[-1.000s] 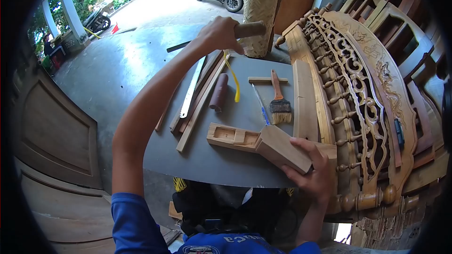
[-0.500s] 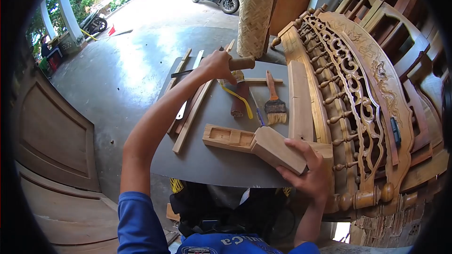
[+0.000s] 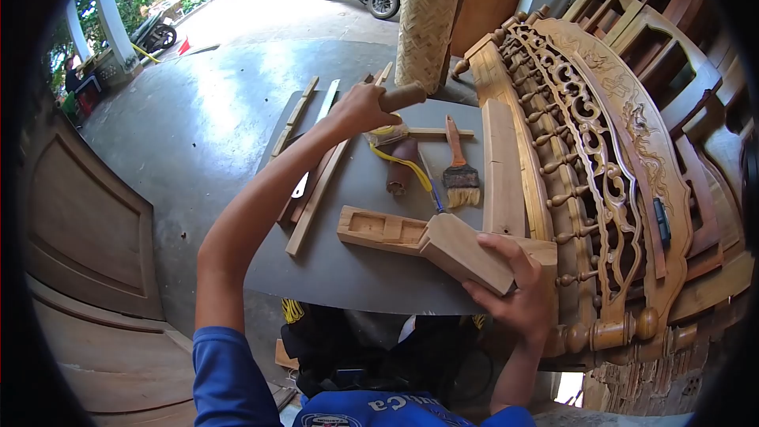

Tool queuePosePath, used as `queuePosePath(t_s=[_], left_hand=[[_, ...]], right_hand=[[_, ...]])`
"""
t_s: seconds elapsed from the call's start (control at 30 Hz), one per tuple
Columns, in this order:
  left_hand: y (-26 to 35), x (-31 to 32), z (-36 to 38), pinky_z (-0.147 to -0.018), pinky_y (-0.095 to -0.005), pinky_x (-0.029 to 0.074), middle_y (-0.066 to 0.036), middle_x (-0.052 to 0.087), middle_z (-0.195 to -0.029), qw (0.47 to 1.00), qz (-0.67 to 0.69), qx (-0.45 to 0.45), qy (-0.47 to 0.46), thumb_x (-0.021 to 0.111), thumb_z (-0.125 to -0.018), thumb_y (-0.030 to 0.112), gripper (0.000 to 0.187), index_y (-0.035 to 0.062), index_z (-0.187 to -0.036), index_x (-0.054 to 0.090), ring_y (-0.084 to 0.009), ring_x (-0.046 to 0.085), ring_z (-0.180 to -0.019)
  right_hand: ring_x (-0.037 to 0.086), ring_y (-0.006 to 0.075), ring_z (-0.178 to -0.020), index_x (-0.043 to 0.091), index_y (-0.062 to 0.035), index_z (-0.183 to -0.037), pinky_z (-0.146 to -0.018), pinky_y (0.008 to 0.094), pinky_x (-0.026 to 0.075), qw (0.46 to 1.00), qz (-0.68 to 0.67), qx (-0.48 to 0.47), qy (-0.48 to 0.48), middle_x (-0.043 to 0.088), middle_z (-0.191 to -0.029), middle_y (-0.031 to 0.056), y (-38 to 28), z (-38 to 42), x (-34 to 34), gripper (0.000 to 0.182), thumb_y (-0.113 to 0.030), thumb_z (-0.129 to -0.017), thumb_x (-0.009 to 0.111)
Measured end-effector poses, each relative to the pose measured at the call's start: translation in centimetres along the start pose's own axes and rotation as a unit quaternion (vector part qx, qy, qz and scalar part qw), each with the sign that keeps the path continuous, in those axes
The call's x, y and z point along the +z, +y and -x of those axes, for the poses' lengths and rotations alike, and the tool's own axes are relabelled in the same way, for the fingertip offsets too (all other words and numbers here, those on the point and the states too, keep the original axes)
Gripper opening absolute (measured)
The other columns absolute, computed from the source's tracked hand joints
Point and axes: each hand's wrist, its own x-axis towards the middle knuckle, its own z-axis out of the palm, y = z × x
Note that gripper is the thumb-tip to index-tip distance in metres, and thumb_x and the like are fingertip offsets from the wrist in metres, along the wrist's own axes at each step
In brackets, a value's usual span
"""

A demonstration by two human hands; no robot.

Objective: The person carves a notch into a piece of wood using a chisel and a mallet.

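Observation:
My left hand (image 3: 365, 109) is raised over the far part of the grey tabletop (image 3: 316, 277), its fingers wrapped round a tool with a thick round wooden handle (image 3: 405, 97). The tool's other end is mostly hidden behind my hand and forearm. My right hand (image 3: 518, 285) grips the near end of a smooth wooden block (image 3: 466, 251) at the table's right front. Touching that block's far left end is a wooden piece with rectangular recesses (image 3: 383, 229). Beyond it lie a brown cylinder (image 3: 401, 168) beside a yellow strap (image 3: 407, 162) and a paintbrush (image 3: 460, 166).
Thin wooden strips (image 3: 316, 205) and a metal blade (image 3: 328, 99) lie on the table's left side. A thick board (image 3: 502, 166) lies along the right, next to a carved wooden panel (image 3: 577, 134). A woven roll (image 3: 431, 28) stands behind; wooden doors (image 3: 91, 213) lean at left.
My left hand and the wood-handled tool have shifted slightly, and the handle's free end now tilts up more. My right hand stays on the wooden block.

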Motion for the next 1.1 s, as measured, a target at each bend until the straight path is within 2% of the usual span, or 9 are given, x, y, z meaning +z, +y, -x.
queuePosePath(t_s=[0.17,0.2,0.3,0.33,0.43,0.53,0.9,1.03,1.1], left_hand=[[0.9,-3.2,0.6,-0.059,-0.0329,0.048,-0.013,0.062,-0.07,0.991,0.132,-0.008,0.028,0.073,-0.06,0.035,0.044,-0.0029,-0.08,0.063,-0.0209,0.059,-0.059],[2.6,-4.6,1.7,-0.046,-0.0265,0.043,-0.007,0.056,-0.065,0.975,0.218,-0.033,0.001,0.072,-0.065,0.03,0.037,-0.0028,-0.079,0.06,-0.0121,0.052,-0.048],[4.7,-7.0,3.9,-0.035,-0.0185,0.029,0.001,0.048,-0.06,0.902,0.426,-0.064,-0.032,0.065,-0.075,0.028,0.029,0.0027,-0.086,0.056,-0.0028,0.039,-0.041],[5.2,-7.0,4.5,-0.032,-0.018,0.022,0.003,0.043,-0.058,0.857,0.511,-0.056,-0.021,0.062,-0.079,0.024,0.025,0.0025,-0.085,0.052,-0.0018,0.034,-0.038],[5.8,-7.2,6.1,-0.033,-0.0183,0.024,0.001,0.043,-0.059,0.782,0.621,-0.026,-0.034,0.057,-0.081,0.021,0.018,0.0036,-0.083,0.052,-0.0041,0.034,-0.037],[7.0,-7.0,7.9,-0.034,-0.0188,0.025,0.001,0.042,-0.06,0.755,0.654,-0.004,-0.036,0.055,-0.081,0.02,0.016,0.0052,-0.08,0.049,-0.0049,0.034,-0.038],[6.6,-4.8,8.1,-0.038,-0.019,0.029,0.0,0.044,-0.064,0.783,0.617,0.02,-0.075,0.059,-0.08,0.021,0.019,0.006,-0.082,0.049,-0.0052,0.039,-0.045],[8.3,-3.0,8.1,-0.054,-0.0274,0.04,-0.006,0.049,-0.071,0.92,0.361,0.155,-0.01,0.063,-0.077,0.026,0.032,0.0026,-0.093,0.048,-0.0157,0.049,-0.062],[8.1,-0.5,7.2,-0.064,-0.0327,0.042,-0.011,0.052,-0.076,0.95,0.182,0.252,0.02,0.065,-0.075,0.028,0.041,0.0006,-0.099,0.047,-0.0234,0.052,-0.073]], right_hand=[[0.059,0.0283,-0.095,0.052,-0.0089,-0.111,-0.082,0.0349,0.046,1.0,0.0,0.005,-0.004,0.059,-0.102,0.0138,-0.1,0.0,0.2,0.053,-0.009,-0.063,0.074],[0.059,0.0283,-0.095,0.052,-0.0093,-0.111,-0.081,0.0349,0.046,1.0,0.005,0.012,0.001,0.059,-0.102,0.0137,0.1,0.6,-0.4,0.054,-0.009,-0.063,0.074],[0.059,0.0283,-0.095,0.051,-0.0102,-0.111,-0.081,0.0349,0.047,1.0,-0.011,-0.004,-0.004,0.06,-0.101,0.0135,0.2,-0.1,0.7,0.054,-0.009,-0.063,0.075],[0.059,0.0284,-0.095,0.051,-0.0105,-0.111,-0.081,0.0349,0.047,1.0,0.001,0.002,-0.003,0.06,-0.101,0.0135,-0.1,-0.1,0.5,0.054,-0.009,-0.063,0.075],[0.059,0.0285,-0.095,0.051,-0.0108,-0.112,-0.08,0.0353,0.047,0.999,0.001,0.032,-0.009,0.06,-0.102,0.0135,-0.2,0.1,0.1,0.055,-0.01,-0.063,0.075],[0.059,0.0291,-0.094,0.051,-0.0108,-0.112,-0.08,0.0358,0.047,0.999,-0.006,0.034,-0.012,0.06,-0.102,0.0137,0.1,0.1,0.2,0.056,-0.011,-0.062,0.075],[0.06,0.0302,-0.094,0.051,-0.0107,-0.112,-0.08,0.0359,0.047,0.999,0.006,0.042,-0.007,0.06,-0.1,0.015,-0.1,-0.1,0.2,0.055,-0.015,-0.063,0.075],[0.06,0.0297,-0.093,0.051,-0.0101,-0.112,-0.08,0.035,0.047,0.999,0.005,0.035,-0.003,0.061,-0.099,0.0144,0.1,-0.2,0.2,0.054,-0.015,-0.063,0.074],[0.06,0.0294,-0.092,0.051,-0.0099,-0.111,-0.079,0.0347,0.047,1.0,0.011,0.029,-0.004,0.061,-0.099,0.0141,0.1,-0.3,0.3,0.054,-0.015,-0.063,0.074]])
